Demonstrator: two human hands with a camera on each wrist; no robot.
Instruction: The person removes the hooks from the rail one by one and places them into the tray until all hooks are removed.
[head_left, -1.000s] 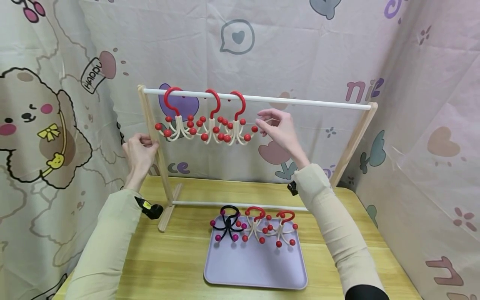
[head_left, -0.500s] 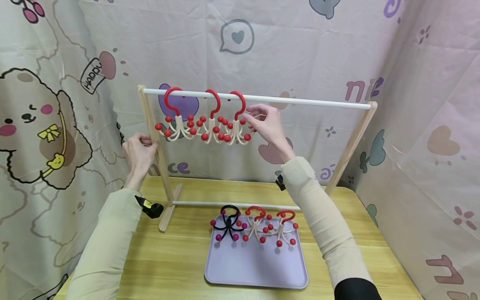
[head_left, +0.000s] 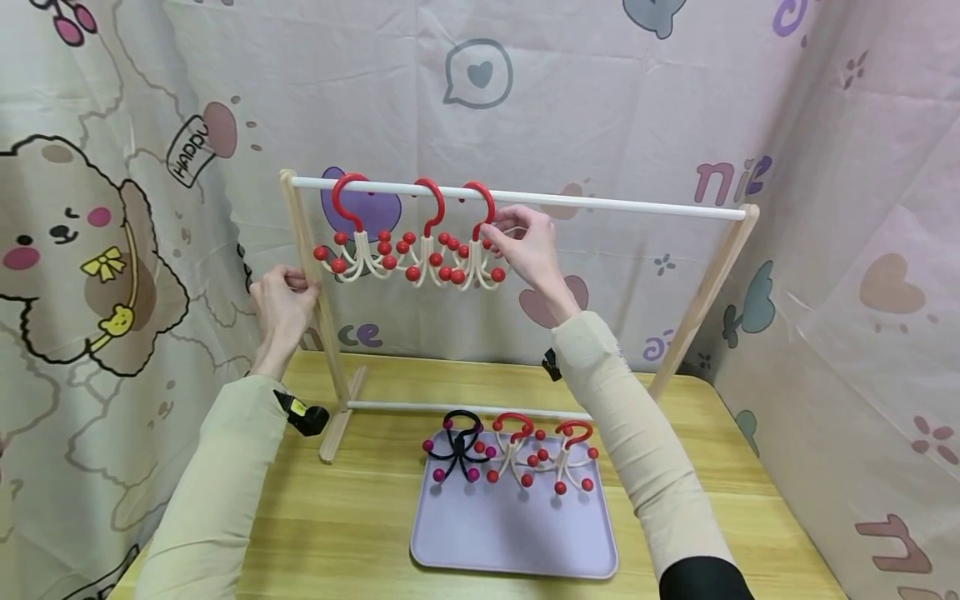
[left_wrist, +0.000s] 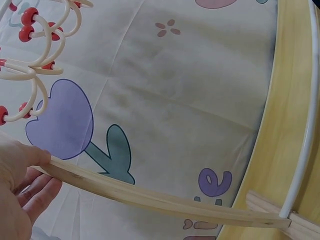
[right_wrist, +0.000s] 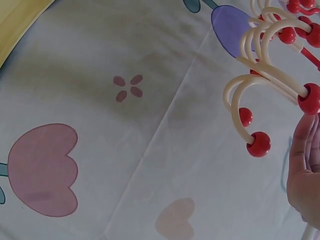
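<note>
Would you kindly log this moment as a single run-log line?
left hand: holds left post | right hand: at rightmost hung hanger, grip unclear | rail: three red-hooked hangers | tray: one black hanger, two red-hooked

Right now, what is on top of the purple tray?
At the far side of the purple tray are a black hanger and two red-hooked hangers. Tray surface covered by their prongs can't be seen.

Creased beige sleeves [head_left: 633, 425]; black left-wrist device [head_left: 309, 419], yellow label [head_left: 297, 407]; black right-arm covering [head_left: 705, 580].
</note>
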